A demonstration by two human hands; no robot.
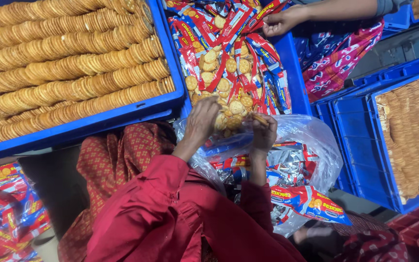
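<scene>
Left hand [201, 121] clenched in loose crackers [229, 87] at near edge of crate [294, 77]. Right hand [264, 132] just beside, grasping one cracker [259, 119], its flat side tilted, above bag [311, 140].

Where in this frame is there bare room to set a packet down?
Little. The blue plastic crate wall at right borders an unfilled strip beside stacked round crackers. The middle blue bin is heaped with wrappers around the left hand and right hand.

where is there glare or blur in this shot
Head view: glare on the clear plastic bag and shiny wrappers; the right hand and left hand look slightly soft; cracker rows are evenly lit; lower corners fall dark.
</scene>
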